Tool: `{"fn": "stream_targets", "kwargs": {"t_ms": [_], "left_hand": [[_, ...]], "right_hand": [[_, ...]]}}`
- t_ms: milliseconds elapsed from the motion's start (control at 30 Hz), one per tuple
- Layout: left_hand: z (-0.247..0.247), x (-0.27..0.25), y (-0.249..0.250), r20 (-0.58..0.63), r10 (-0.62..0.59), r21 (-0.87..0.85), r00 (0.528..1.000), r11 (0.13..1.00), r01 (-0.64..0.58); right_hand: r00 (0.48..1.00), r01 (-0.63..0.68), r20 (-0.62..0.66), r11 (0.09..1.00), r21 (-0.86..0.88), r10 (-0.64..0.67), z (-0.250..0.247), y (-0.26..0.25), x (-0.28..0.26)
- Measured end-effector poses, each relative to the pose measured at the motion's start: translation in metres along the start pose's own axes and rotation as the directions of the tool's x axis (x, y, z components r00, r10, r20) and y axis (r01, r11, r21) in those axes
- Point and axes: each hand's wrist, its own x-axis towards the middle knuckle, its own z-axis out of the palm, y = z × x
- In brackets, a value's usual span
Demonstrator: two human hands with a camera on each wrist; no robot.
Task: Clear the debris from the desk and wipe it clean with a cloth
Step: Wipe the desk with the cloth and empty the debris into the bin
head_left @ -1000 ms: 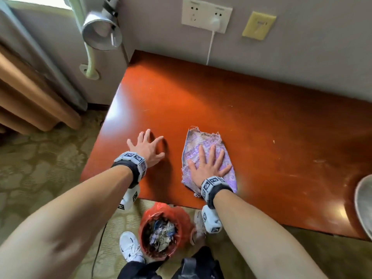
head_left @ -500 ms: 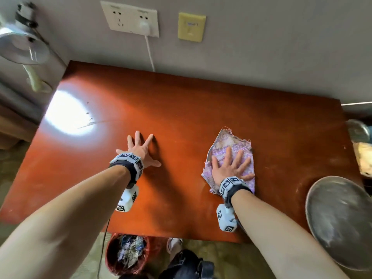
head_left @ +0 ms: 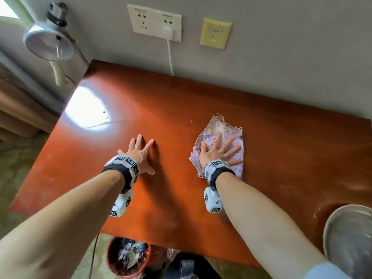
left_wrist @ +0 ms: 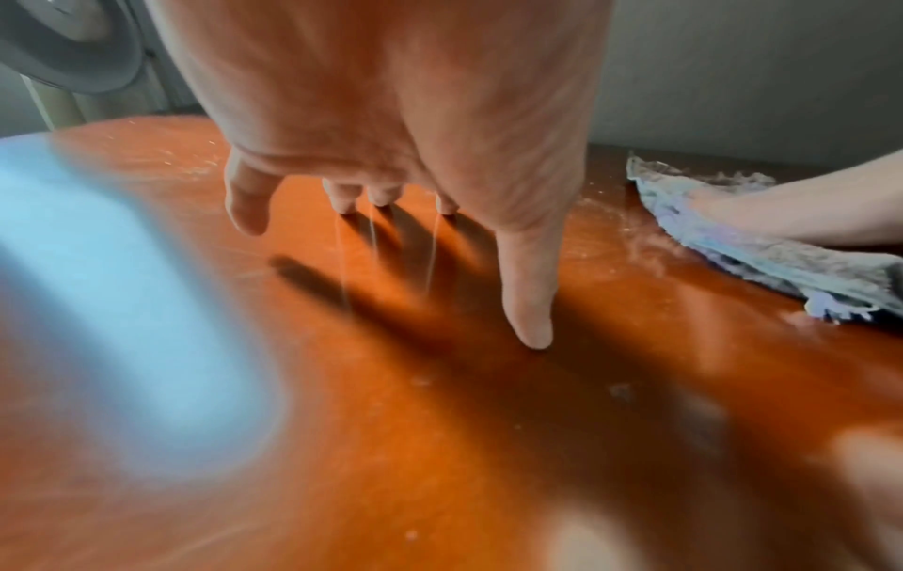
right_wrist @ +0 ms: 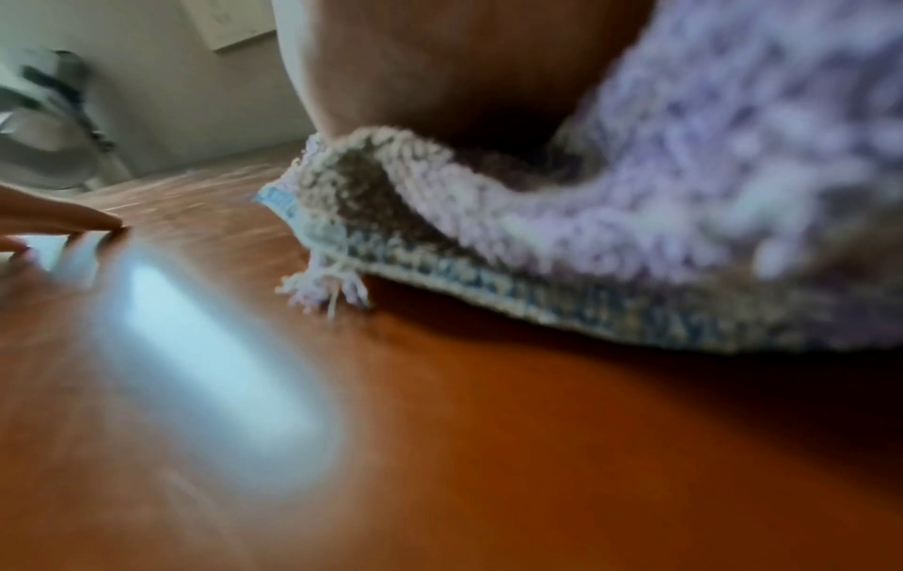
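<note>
A frayed purple and beige cloth (head_left: 225,133) lies folded on the reddish wooden desk (head_left: 201,101), right of its middle. My right hand (head_left: 218,151) presses flat on the cloth with fingers spread and straight. The cloth's near edge (right_wrist: 562,301) fills the right wrist view, blurred, with the palm above it. My left hand (head_left: 141,152) rests on the bare desk to the left, fingers spread, fingertips (left_wrist: 530,332) touching the wood. The cloth (left_wrist: 781,262) shows at the right of the left wrist view. Pale dust streaks mark the desk near the right edge.
A red-lined bin (head_left: 128,256) full of scraps stands on the floor below the desk's front edge. A round grey metal lid (head_left: 350,242) sits at the front right corner. A desk lamp (head_left: 48,43) hangs at the back left. A white cable (head_left: 170,57) runs from the wall socket.
My right hand has pushed the cloth farther from the front edge and to the right. The left hand has stayed pressed on the desk. My head has turned right and back.
</note>
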Motion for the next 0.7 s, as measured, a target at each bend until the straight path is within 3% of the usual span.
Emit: {"fn": "stream_targets", "kwargs": {"t_ms": [100,200,367,500,700], "left_hand": [[-0.002,-0.006,-0.023,-0.038,-0.083,-0.061,0.996,0.995,0.080],[0.001,-0.011,-0.045,-0.088,-0.140,-0.130,0.986,0.983,0.128],[0.011,-0.008,-0.047,-0.090,-0.132,-0.115,0.987,0.986,0.121],[-0.004,0.004,-0.011,-0.071,-0.041,-0.079,0.997,0.996,0.036],[-0.025,0.018,0.055,-0.051,0.094,-0.021,0.994,0.995,-0.095]], "right_hand": [[0.982,0.189,0.029,0.978,-0.090,-0.187,0.010,-0.047,-0.006],[0.895,0.446,0.123,0.872,-0.199,-0.430,0.019,-0.087,-0.011],[0.826,0.564,0.202,0.777,-0.279,-0.526,0.008,-0.081,0.002],[0.886,0.464,0.153,0.847,-0.261,-0.438,-0.014,-0.038,0.024],[0.994,0.110,0.047,0.981,-0.161,-0.104,-0.060,0.088,0.062]]}}
